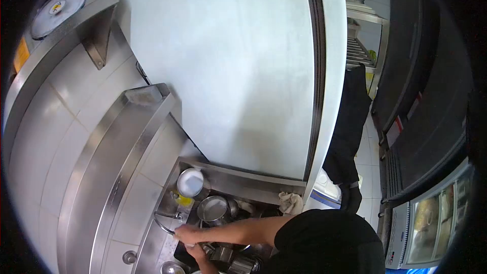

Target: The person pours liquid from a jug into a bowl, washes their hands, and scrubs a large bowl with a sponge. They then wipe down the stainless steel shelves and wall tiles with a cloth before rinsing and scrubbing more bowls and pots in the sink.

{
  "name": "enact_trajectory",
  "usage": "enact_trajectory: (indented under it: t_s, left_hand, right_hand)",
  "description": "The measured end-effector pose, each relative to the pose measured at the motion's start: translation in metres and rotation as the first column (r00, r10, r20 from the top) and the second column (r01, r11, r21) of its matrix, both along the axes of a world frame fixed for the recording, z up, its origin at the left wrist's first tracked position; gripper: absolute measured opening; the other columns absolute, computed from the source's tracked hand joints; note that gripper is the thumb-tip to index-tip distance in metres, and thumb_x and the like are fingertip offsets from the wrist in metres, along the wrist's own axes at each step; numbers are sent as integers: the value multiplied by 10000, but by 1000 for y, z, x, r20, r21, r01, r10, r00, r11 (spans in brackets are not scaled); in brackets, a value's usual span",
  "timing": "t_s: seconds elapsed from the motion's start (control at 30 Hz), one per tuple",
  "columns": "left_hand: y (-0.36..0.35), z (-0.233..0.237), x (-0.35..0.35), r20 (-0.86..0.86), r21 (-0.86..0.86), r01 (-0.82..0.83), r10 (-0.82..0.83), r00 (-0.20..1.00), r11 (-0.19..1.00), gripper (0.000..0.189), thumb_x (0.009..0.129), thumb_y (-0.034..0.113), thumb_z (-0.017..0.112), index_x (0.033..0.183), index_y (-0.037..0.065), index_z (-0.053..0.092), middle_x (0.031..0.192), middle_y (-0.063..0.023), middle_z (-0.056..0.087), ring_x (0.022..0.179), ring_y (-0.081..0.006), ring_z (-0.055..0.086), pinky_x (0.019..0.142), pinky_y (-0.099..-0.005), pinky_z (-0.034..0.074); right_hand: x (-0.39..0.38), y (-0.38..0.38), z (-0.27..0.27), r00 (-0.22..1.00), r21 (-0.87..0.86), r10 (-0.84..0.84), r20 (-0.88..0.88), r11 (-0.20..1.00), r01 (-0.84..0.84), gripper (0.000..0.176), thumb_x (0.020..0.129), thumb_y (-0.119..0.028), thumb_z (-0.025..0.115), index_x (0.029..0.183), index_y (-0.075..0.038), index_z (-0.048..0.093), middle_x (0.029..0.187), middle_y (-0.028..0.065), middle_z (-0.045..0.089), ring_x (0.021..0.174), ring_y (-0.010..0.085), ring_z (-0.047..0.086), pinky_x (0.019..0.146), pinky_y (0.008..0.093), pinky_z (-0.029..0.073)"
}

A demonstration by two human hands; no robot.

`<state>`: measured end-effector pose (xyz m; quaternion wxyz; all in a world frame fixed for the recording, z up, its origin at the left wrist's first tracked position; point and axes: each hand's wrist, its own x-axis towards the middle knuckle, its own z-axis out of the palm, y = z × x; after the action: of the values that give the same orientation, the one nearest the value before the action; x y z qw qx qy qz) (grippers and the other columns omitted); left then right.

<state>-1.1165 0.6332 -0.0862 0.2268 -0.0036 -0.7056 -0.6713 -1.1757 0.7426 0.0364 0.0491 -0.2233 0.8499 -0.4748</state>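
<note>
My right hand point(186, 234) is beside the curved metal tap point(163, 225) over the sink, its fingers closed. Just below it, my left hand point(196, 251) is pressed close, its fingers drawn together and partly covered. Whatever the two hands hold is hidden between them. Near them in the sink lie a round metal pan point(213, 208), a metal container point(221, 254) and other metalware. A round pot with whitish contents point(190, 182) stands at the sink's far corner, next to a yellow item point(182, 200).
A crumpled cloth point(290, 203) lies on the sink's rim point(243, 187). A large pale panel point(223, 71) rises behind the sink. Metal shelves point(96, 167) run along the tiled wall on the left. A glass-fronted fridge point(431, 218) stands at the right.
</note>
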Motion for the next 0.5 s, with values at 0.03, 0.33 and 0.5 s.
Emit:
enact_trajectory:
  t_s: [0.03,0.33,0.5]
  left_hand:
    - [-10,-1,-4,42,-74,1,2,999,997,297,857,76,683,1117,-46,606,1074,-96,642,939,-186,601,861,-348,488]
    - [-46,84,-17,350,261,-16,-79,933,965,143,894,19,533,1018,23,604,955,-56,654,873,-168,631,798,-322,520]
    - [-39,101,-15,365,341,126,-254,896,932,183,928,47,534,1102,33,587,1049,-90,656,943,-212,659,841,-359,549]
  right_hand:
    - [-11,8,4,996,-45,-15,85,999,19,390,935,-400,581,924,-23,676,862,231,700,856,432,693,756,521,542]
    - [-36,80,-89,919,-58,70,388,997,-52,674,911,-605,606,1218,-5,607,1170,205,655,1105,367,629,973,465,493]
    - [6,41,-65,974,-327,106,-201,930,-168,697,728,-397,810,1265,-18,579,1177,196,653,1155,353,608,984,447,472]
